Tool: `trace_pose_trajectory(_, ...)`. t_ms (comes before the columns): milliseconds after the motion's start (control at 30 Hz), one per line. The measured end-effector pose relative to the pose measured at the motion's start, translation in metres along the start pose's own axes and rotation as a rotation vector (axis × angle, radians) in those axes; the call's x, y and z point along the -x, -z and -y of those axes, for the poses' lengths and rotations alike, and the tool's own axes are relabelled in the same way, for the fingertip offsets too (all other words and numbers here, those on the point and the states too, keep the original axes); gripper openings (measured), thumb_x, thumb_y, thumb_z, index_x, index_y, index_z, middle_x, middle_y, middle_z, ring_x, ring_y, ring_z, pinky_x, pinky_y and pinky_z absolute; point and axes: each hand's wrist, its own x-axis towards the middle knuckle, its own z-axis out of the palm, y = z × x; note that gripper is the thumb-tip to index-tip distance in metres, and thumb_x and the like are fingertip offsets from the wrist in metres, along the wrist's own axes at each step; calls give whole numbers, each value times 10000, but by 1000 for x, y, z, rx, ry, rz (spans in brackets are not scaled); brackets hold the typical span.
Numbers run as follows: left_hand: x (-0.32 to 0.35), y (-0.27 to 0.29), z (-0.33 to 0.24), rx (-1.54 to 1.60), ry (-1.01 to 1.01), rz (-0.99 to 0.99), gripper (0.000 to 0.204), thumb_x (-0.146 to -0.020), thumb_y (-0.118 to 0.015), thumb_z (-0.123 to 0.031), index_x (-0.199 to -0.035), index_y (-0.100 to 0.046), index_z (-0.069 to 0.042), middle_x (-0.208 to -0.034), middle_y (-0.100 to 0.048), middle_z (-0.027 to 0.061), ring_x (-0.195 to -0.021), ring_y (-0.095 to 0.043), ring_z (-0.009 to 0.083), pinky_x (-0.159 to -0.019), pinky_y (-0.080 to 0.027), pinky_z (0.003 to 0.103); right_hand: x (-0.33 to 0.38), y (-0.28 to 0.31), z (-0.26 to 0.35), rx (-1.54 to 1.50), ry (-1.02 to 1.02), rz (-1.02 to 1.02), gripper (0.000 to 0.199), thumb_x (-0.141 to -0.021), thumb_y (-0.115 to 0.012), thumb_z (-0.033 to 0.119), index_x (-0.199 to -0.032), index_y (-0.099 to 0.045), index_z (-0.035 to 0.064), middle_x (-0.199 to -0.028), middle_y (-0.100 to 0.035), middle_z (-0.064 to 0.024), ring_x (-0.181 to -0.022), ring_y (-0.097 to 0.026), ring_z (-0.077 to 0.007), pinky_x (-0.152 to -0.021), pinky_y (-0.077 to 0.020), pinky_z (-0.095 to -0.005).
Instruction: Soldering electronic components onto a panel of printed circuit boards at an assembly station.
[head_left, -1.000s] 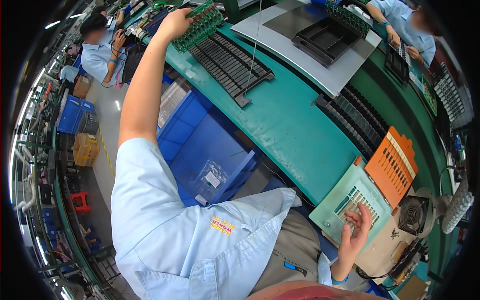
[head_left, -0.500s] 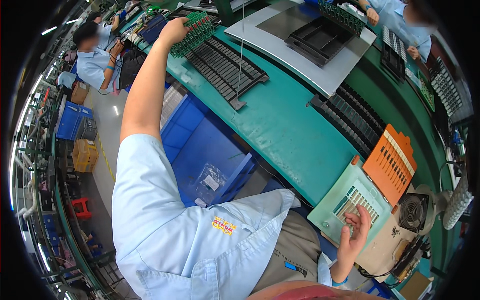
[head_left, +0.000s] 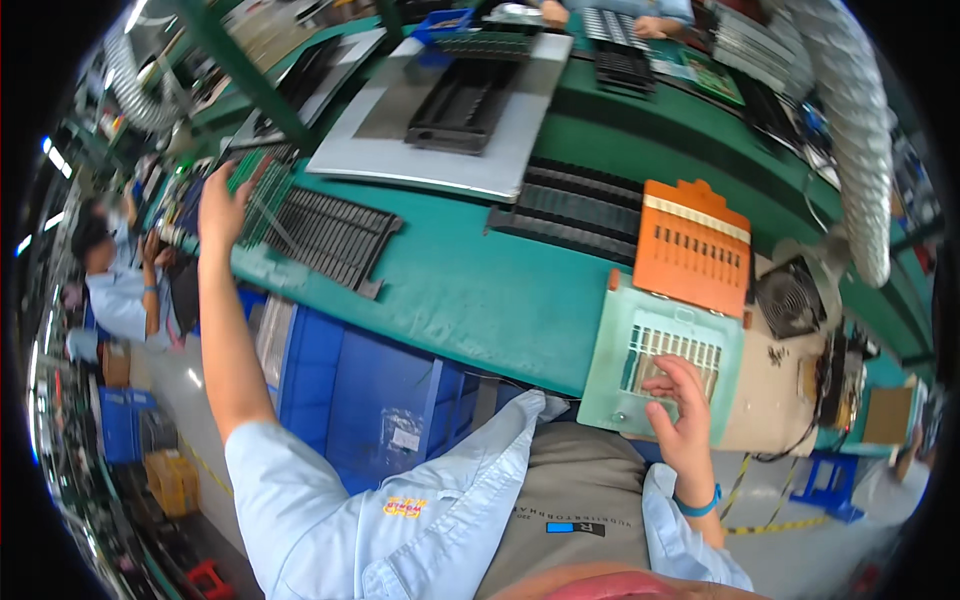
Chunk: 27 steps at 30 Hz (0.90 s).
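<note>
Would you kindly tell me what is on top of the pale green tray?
The right hand is over the slotted grid of the tray; whether it touches is unclear. Part of the grid shows around it, but whatever lies beneath the hand is covered.

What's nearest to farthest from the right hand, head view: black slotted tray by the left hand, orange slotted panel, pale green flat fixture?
From the right hand:
1. Pale green flat fixture: under the hand.
2. Orange slotted panel: just beyond the fixture.
3. Black slotted tray: far left, by the left hand.
</note>
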Motion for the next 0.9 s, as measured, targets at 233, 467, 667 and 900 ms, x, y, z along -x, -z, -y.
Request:
trace_pose_trajectory(233, 93, 187, -157, 327, 39, -411, 372, -989, -568, -13, -1356, -623, 4, -1212, -718, 161, -1062, -697, 258, -942, -543, 332, 4, 9, 14, 16, 81, -2, 546, -816, -618, -104, -1350, -584, 2, -1328, -579, -144, -991, -647, -223, -869, -516, -308)
trace_pose_trajectory(467, 144, 217, -282, 757, -363, -443, 229, -956, -513, -7, -1079, -701, 40, -961, -735, 164, -864, -686, 227, -838, -560, 351, 7, 25, 6, -58, 10, 70, 441, -817, -632, -90, -1251, -647, -13, -1117, -673, -127, -908, -651, -214, -821, -533, -310)
trace_pose_trajectory(667, 42, 153, -419, 702, -211, -212, 181, -926, -686, -67, -1087, -750, -16, -1020, -768, 68, -804, -697, 167, -746, -539, 256, 25, 45, -11, -118, 71, 90, 361, -822, -632, -101, -1169, -688, -21, -980, -700, -110, -842, -646, -209, -772, -536, -291)
trace_pose_trajectory(900, -127, -2, -405, 42, -224, -189, 293, -918, -622, -131, -1163, -767, -198, -1129, -748, 54, -982, -723, 291, -778, -568, 400, 48, 64, -12, -187, 129, 11, 323, -818, -636, -103, -1128, -694, -32, -986, -699, -127, -812, -645, -221, -753, -542, -299)
